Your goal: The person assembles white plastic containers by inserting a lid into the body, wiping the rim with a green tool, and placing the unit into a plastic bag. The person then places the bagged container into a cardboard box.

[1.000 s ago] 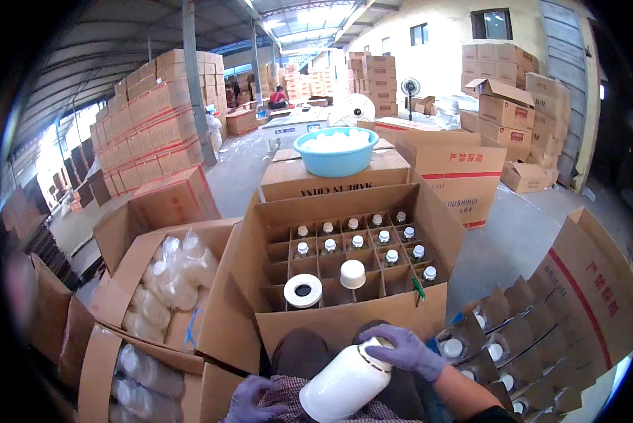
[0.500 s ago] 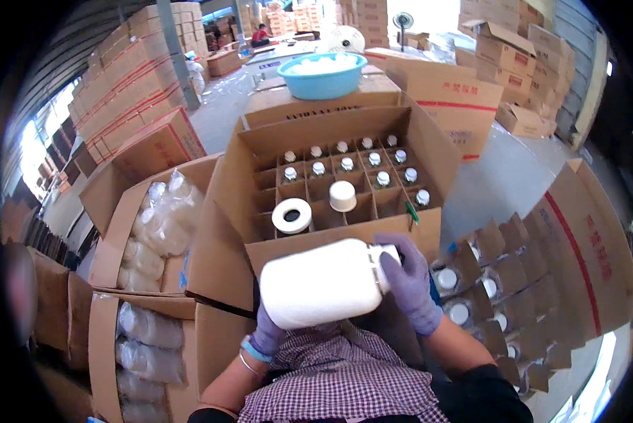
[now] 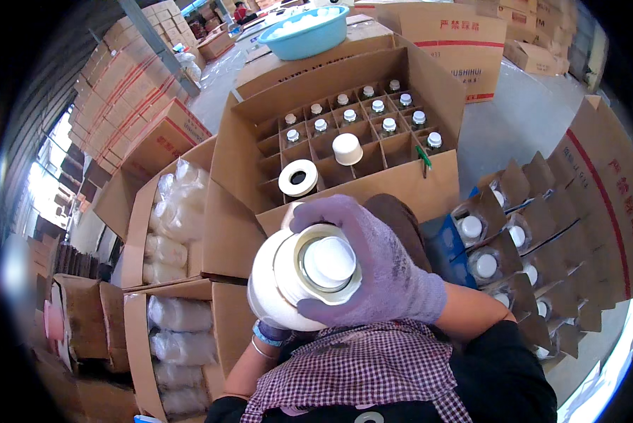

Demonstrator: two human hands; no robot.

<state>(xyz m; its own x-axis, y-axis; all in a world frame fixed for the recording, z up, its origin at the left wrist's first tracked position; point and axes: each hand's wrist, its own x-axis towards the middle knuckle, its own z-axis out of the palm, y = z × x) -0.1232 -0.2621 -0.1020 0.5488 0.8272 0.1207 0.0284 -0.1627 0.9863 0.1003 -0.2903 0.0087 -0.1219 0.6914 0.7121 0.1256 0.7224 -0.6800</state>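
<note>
A white vacuum flask (image 3: 263, 292) is tilted with its mouth toward me, and a white stopper (image 3: 329, 262) sits inside the rim. My right hand (image 3: 387, 264), in a greyish-purple glove, is wrapped round the flask's neck. My left hand (image 3: 273, 331) is under the flask body; most of its fingers are hidden. Just beyond, a white ring-shaped part (image 3: 288, 185) and a white cup lid (image 3: 347, 149) rest on the dividers of an open carton (image 3: 373, 189). Several white-capped bottles (image 3: 389, 127) stand in its cells.
A green pen-like tool (image 3: 423, 158) is at the carton's near edge. On the left, cartons hold plastic-wrapped bottles (image 3: 182, 345). At right, a divided carton (image 3: 616, 211) holds more white-capped pieces (image 3: 486, 266). A blue basin (image 3: 306, 39) of white parts stands at the back.
The flask has swung from lying sideways to pointing its mouth at me. My right hand has moved left and now encircles the neck. The view has tipped downward.
</note>
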